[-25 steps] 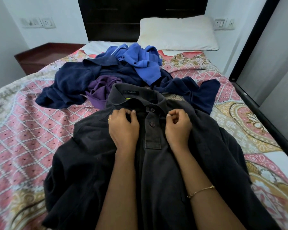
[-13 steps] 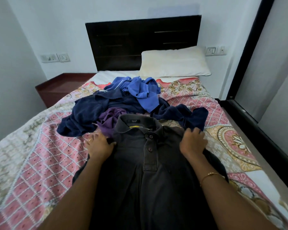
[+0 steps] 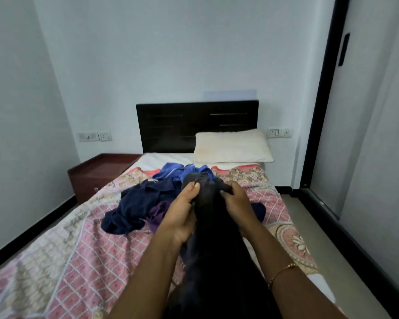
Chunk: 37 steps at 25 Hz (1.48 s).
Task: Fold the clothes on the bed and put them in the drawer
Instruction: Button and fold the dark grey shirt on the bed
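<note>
Both hands, left hand (image 3: 182,217) and right hand (image 3: 236,204), grasp the dark shirt (image 3: 211,249) lifted above the bed (image 3: 67,261), likely needing spreading before folding.

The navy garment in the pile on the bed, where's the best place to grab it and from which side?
Judging by how it lies, grip the navy garment at its loose near-left edge, coming from the bed's left side. That part spreads free on the bedspread, while its far side is tucked under the blue garment, so pulling there would likely drag the pile.
</note>
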### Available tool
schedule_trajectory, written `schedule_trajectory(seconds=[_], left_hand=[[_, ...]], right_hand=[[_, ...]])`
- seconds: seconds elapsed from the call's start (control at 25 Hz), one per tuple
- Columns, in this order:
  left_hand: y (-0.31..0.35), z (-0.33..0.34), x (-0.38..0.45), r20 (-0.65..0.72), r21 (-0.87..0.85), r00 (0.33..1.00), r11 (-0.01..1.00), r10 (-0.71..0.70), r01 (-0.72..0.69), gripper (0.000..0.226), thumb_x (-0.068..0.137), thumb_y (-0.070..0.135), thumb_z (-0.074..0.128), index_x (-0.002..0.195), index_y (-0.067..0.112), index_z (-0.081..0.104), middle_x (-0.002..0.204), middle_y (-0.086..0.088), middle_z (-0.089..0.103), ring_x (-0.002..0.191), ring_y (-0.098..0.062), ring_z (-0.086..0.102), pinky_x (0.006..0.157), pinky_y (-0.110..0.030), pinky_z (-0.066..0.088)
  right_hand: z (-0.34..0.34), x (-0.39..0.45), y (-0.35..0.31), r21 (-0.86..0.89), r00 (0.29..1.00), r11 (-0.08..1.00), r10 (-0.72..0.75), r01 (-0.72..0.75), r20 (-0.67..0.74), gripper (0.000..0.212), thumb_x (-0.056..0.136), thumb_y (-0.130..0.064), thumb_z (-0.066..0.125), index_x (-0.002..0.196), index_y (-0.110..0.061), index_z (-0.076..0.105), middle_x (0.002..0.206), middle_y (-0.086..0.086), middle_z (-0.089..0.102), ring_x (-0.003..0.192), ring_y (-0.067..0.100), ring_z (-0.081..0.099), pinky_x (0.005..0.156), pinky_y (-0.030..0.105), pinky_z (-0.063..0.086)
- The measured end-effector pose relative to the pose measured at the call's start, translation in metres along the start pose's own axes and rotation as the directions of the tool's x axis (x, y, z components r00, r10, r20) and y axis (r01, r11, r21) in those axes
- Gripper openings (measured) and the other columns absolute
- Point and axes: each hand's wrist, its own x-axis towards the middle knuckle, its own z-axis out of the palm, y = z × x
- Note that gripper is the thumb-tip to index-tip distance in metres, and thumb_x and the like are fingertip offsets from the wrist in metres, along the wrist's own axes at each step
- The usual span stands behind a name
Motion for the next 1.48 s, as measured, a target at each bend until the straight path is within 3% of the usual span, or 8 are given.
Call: schedule_trajectory(seconds=[0.2,0.4,0.6,0.88,1.0,1.08,1.28,1.48], left_hand=[[0.053,0.081,-0.061,0.241,-0.02,0.966,0.996,0.094,-0.092,0.051,0.099,0.04,0.032,0.119,0.001,0.057,0.117,-0.019,0.062,0.107,-0.026,0.06,0.099,-0.038,0.047],[0.089,0.114,-0.106,0.432,0.024,0.884,0.977,0.18,-0.211,0.077,0.093,0.061,0.016,0.118,0.001,0.057,0.112,-0.014,0.065,0.11,-0.023,0.058,0.099,-0.034,0.043],[0.085,0.092,-0.12,0.12,0.423,0.79,0.689,0.602,-0.589,0.024,0.089,-0.01,0.045,0.093,0.01,0.058,0.089,-0.004,0.068,0.085,-0.016,0.062,0.073,-0.021,0.05],[0.077,0.123,-0.145,0.538,0.391,0.766,0.701,0.352,-0.596,0.054,0.088,0.0,0.057,0.137,0.018,0.04,0.139,-0.004,0.048,0.128,-0.019,0.046,0.099,-0.031,0.046],[0.091,0.173,-0.175,0.618,0.31,0.697,0.702,0.364,-0.641,0.046,0.09,-0.007,0.047,0.131,0.014,0.045,0.125,-0.01,0.053,0.1,-0.023,0.064,0.089,-0.035,0.048],[0.095,0.192,-0.182,0.651,0.4,0.664,0.577,0.368,-0.712,0.037,0.092,-0.002,0.05,0.121,0.021,0.053,0.105,-0.001,0.063,0.088,-0.01,0.064,0.082,-0.032,0.052],[0.078,0.205,-0.183,0.428,0.495,0.788,0.615,0.442,-0.614,0.027,0.096,0.008,0.044,0.07,0.013,0.049,0.066,0.002,0.055,0.061,-0.008,0.048,0.051,-0.013,0.041],[0.111,0.158,-0.164,-0.041,0.166,0.886,0.877,0.462,-0.45,0.015,0.081,0.019,0.05,0.083,0.009,0.061,0.084,-0.013,0.06,0.079,-0.023,0.054,0.066,-0.031,0.044]], right_hand=[[-0.038,-0.042,-0.109,0.138,0.992,0.988,0.061,-0.076,0.112,0.077,0.068,-0.081,0.05,0.115,-0.021,0.061,0.125,0.008,0.058,0.11,0.024,0.058,0.096,0.038,0.047],[-0.082,-0.093,-0.177,0.181,0.952,0.935,-0.297,0.305,-0.072,0.021,0.095,-0.013,0.047,0.099,-0.023,0.065,0.11,0.011,0.067,0.1,0.022,0.063,0.091,0.037,0.049],[-0.116,-0.116,-0.221,0.487,0.968,0.839,-0.168,0.24,-0.188,0.029,0.096,-0.002,0.036,0.081,-0.014,0.057,0.083,0.009,0.059,0.074,0.02,0.057,0.068,0.028,0.05],[-0.165,-0.159,-0.269,0.63,0.982,0.756,-0.174,0.178,-0.069,0.031,0.097,-0.002,0.033,0.075,-0.011,0.053,0.05,0.0,0.063,0.047,0.01,0.062,0.047,0.017,0.052],[-0.186,-0.175,-0.253,0.374,0.985,0.912,-0.15,0.171,-0.084,0.03,0.1,0.0,0.023,0.102,-0.012,0.051,0.096,0.004,0.069,0.091,0.013,0.064,0.077,0.004,0.046],[-0.207,-0.181,-0.242,0.189,0.973,0.978,-0.046,0.09,-0.228,0.035,0.099,-0.001,0.026,0.133,0.006,0.029,0.139,0.019,0.039,0.133,0.028,0.035,0.108,0.017,0.001],[-0.202,-0.162,-0.269,0.325,0.968,0.932,-0.084,0.16,-0.236,0.036,0.101,-0.02,0.034,0.067,-0.015,0.042,0.057,0.004,0.032,0.057,0.018,0.04,0.053,0.022,0.027],[-0.226,-0.114,-0.23,-0.065,0.908,0.991,-0.136,0.12,-0.397,0.013,0.078,-0.03,0.05,0.072,-0.021,0.058,0.089,0.008,0.062,0.088,0.028,0.059,0.071,0.032,0.05]])
